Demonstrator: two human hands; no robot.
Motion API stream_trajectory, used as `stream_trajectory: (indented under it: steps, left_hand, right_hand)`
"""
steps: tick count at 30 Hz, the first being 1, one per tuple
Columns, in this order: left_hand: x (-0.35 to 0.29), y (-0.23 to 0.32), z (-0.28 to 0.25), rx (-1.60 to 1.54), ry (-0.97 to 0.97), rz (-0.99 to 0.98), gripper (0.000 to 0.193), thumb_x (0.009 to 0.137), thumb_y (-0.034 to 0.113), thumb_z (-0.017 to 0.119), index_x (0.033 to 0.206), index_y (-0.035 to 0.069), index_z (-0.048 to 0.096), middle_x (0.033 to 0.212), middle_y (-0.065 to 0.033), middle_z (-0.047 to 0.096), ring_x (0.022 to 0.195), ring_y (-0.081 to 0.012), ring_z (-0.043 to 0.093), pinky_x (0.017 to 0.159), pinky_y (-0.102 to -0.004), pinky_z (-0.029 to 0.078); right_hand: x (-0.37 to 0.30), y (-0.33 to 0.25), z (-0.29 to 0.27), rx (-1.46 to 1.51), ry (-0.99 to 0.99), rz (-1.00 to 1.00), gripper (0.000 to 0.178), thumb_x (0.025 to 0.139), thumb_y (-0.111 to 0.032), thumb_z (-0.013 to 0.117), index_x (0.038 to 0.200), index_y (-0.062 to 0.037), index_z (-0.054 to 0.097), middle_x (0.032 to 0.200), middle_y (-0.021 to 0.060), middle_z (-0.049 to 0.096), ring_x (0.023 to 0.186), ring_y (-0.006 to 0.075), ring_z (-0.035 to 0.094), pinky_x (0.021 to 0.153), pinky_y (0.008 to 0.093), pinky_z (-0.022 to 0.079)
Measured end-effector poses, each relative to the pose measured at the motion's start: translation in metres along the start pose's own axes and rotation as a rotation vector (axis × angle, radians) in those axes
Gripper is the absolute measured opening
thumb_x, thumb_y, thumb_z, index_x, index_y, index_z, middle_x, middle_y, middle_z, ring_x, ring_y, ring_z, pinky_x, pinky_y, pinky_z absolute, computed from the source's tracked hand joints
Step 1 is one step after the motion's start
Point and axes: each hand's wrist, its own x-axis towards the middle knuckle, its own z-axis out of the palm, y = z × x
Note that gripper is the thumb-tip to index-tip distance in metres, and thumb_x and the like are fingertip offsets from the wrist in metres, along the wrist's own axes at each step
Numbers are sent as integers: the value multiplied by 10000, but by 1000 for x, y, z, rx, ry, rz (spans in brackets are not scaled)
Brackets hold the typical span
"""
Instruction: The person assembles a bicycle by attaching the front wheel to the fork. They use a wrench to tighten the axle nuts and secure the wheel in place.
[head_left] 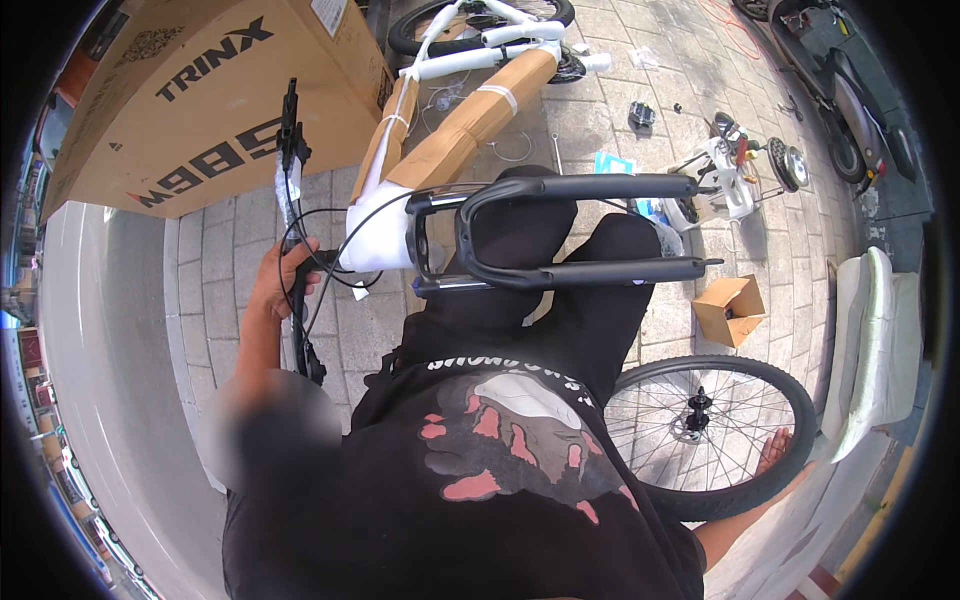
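My left hand (283,281) is closed around the middle of a black handlebar (288,205), by the stem. Black cables loop from the bar past my wrist. The bar joins the front of a bicycle frame (480,125), whose tubes are wrapped in cardboard and white foam. A black suspension fork (590,187) lies across above my thighs, its legs pointing right. At lower right, my right hand (775,452) grips the tyre of a spoked wheel (698,408) from its outer edge, fingers showing through the spokes. The wheel is apart from the fork.
A large cardboard box (220,110) stands at the left. A small open carton (730,310), a pedal (641,115), a wrench (557,150) and a white device (735,180) sit on the paving. A parked scooter (855,110) and a pale cushion (865,345) line the right side.
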Motion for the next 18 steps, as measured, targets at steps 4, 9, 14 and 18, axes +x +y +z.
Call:
stream_trajectory:
  steps: [4, 9, 14, 18]
  left_hand:
    - [6, 5, 7, 105, 21, 94, 294, 886, 221, 847, 1043, 78, 645, 771, -8, 641, 494, -85, 528, 395, -238, 403]
    - [-25, 55, 14, 208, 54, 256, 297, 885, 204, 836, 1073, 53, 663, 769, 0, 615, 485, -78, 511, 404, -234, 394]
    - [-65, 100, 22, 254, 45, 406, 286, 887, 152, 758, 1113, 7, 661, 867, -27, 643, 502, -76, 531, 417, -228, 415]
    - [-105, 123, 53, 336, 70, 541, 289, 886, 128, 748, 1132, -5, 678, 830, -13, 632, 515, -75, 554, 438, -229, 441]
  right_hand:
    - [-13, -14, 5, -22, -26, 65, 558, 1016, -515, 619, 1297, -35, 673, 1282, 95, 732, 1249, 216, 672, 1027, 393, 544]
    - [13, -26, 1, -183, 65, 55, 468, 995, -461, 671, 1200, -43, 715, 1076, 92, 782, 972, 203, 764, 746, 329, 627]
    - [32, -43, 5, -439, -64, 3, 407, 970, -468, 705, 1060, -72, 719, 920, 62, 757, 788, 173, 733, 668, 302, 593]
    - [20, -15, 55, -444, -37, -6, 433, 941, -536, 739, 1033, -114, 712, 815, 10, 681, 653, 152, 654, 623, 290, 559]
